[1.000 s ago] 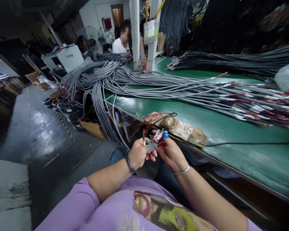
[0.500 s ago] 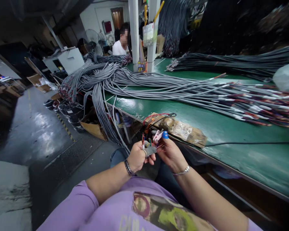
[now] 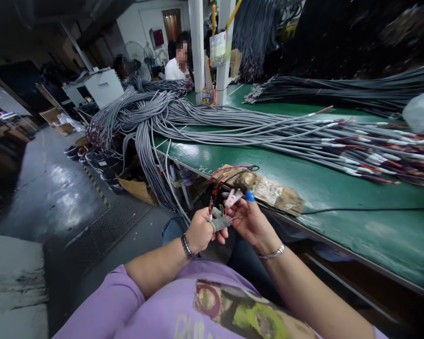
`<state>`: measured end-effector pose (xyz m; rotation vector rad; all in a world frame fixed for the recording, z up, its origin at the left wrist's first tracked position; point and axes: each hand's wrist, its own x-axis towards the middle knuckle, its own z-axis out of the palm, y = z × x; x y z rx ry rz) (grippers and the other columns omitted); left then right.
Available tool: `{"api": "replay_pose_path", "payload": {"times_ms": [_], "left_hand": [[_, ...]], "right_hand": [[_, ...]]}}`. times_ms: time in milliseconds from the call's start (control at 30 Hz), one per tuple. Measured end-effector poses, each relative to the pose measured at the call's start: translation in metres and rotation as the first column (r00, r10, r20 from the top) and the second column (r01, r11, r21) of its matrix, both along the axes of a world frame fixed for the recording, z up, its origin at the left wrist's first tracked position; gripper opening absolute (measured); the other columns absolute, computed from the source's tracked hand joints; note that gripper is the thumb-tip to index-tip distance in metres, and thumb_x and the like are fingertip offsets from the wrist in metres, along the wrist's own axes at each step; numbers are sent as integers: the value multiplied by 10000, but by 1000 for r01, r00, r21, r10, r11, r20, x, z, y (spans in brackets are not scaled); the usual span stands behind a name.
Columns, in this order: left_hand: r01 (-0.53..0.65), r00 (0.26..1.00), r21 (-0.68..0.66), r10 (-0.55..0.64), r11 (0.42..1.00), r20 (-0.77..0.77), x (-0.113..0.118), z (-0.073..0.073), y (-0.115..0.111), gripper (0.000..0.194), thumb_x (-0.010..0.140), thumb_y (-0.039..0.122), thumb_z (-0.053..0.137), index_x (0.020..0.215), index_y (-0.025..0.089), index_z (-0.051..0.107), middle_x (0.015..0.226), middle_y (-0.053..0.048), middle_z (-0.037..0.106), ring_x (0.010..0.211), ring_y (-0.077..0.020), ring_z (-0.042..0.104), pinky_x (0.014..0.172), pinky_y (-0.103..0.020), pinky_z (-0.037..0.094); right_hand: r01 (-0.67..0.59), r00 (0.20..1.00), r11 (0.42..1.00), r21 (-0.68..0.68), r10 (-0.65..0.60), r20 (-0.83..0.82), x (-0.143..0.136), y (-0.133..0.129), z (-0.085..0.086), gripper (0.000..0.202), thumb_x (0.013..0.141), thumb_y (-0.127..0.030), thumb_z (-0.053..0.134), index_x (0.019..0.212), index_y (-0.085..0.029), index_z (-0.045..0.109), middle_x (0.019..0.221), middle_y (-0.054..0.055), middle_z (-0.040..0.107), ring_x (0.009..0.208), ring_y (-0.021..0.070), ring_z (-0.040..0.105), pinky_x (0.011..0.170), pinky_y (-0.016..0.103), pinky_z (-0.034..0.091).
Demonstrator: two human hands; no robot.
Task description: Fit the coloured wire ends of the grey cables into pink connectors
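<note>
My left hand [image 3: 200,230] is closed around the end of a grey cable [image 3: 220,223]. Thin coloured wires [image 3: 211,205] stick up beside its fingers, and fine strands reach from the cable end towards the other palm. My right hand [image 3: 251,222] is open just to the right, its thumb raised apart from the fingers and wearing a blue fingertip cover [image 3: 250,196]. A small pale pink clip-like piece [image 3: 233,198], slightly blurred, sits at its fingertips; whether they touch it, I cannot tell.
A taped wooden block [image 3: 272,193] with red and black leads lies at the green table's [image 3: 339,240] edge. Long grey cables [image 3: 212,122] cross the table and hang over its left side. White posts [image 3: 197,52] rise behind. A person [image 3: 176,68] sits beyond.
My right hand has shifted slightly right, and its thumb has come away from the pink piece, which has tilted. My left hand keeps its hold on the cable. Another head shows at the back left.
</note>
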<state>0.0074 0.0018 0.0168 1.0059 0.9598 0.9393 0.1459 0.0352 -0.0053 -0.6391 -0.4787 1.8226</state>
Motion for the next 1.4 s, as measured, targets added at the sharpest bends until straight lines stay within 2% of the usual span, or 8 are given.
{"api": "replay_pose_path", "payload": {"times_ms": [67, 200, 333, 533, 700, 867, 1067, 1400], "left_hand": [[-9, 1000, 6, 9, 1000, -14, -1, 1, -3, 413, 632, 485, 740, 683, 151, 503, 482, 11, 590, 332, -85, 511, 308, -166, 220], [-54, 998, 31, 55, 998, -19, -2, 0, -4, 420, 631, 496, 735, 681, 152, 499, 496, 15, 590, 335, -76, 501, 322, -166, 239], [-80, 997, 45, 81, 996, -20, 0, -1, 0, 407, 651, 490, 719, 678, 156, 488, 497, 21, 586, 336, -75, 500, 321, -165, 230], [-50, 999, 3, 50, 999, -8, 4, 3, 4, 392, 639, 466, 724, 672, 158, 483, 477, 21, 579, 327, -79, 500, 307, -165, 203], [-31, 1000, -24, 31, 999, -5, 4, 4, 5, 401, 636, 470, 722, 646, 161, 466, 468, 22, 574, 321, -79, 506, 303, -163, 192], [-16, 1000, -48, 15, 999, -10, 4, 4, 8, 401, 620, 474, 725, 645, 162, 474, 455, 26, 566, 309, -79, 494, 295, -164, 186], [-23, 999, -47, 21, 999, -38, 4, 3, 11, 410, 624, 490, 719, 631, 161, 474, 453, 28, 558, 306, -68, 478, 302, -161, 189], [-17, 998, -35, 15, 999, -54, 2, -1, 10, 379, 641, 457, 717, 654, 164, 476, 456, 30, 560, 311, -69, 476, 302, -167, 182]], "right_hand": [[-32, 999, 999, -3, 32, 28, 3, 0, 2, 386, 737, -585, 661, 770, -201, 659, 695, 13, 665, 578, 138, 571, 564, 284, 479], [-11, 992, 1000, 29, 8, 125, 4, -1, 1, 293, 719, -473, 726, 759, -189, 666, 611, -3, 624, 531, 124, 536, 542, 266, 461], [51, 983, 998, 45, -58, 173, 3, -3, -1, 305, 703, -478, 733, 753, -183, 677, 632, 5, 639, 546, 120, 546, 537, 250, 465], [44, 981, 995, 87, -59, 183, 1, -1, 0, 285, 722, -461, 724, 709, -181, 674, 614, -1, 613, 550, 120, 532, 520, 243, 458], [100, 983, 990, 98, -114, 147, -3, 0, -1, 379, 715, -555, 700, 716, -176, 680, 654, 26, 628, 576, 136, 530, 542, 275, 456], [51, 986, 991, 127, -71, 154, -4, 4, -3, 464, 712, -650, 642, 681, -188, 675, 616, 25, 607, 568, 146, 524, 548, 291, 452], [26, 994, 994, 103, -37, 100, -5, 11, -5, 457, 693, -645, 659, 677, -189, 672, 585, 14, 599, 512, 134, 512, 508, 271, 455], [119, 990, 989, 85, -125, 67, -10, 10, -5, 412, 693, -604, 690, 652, -200, 617, 540, -9, 578, 489, 135, 499, 513, 288, 450]]}}
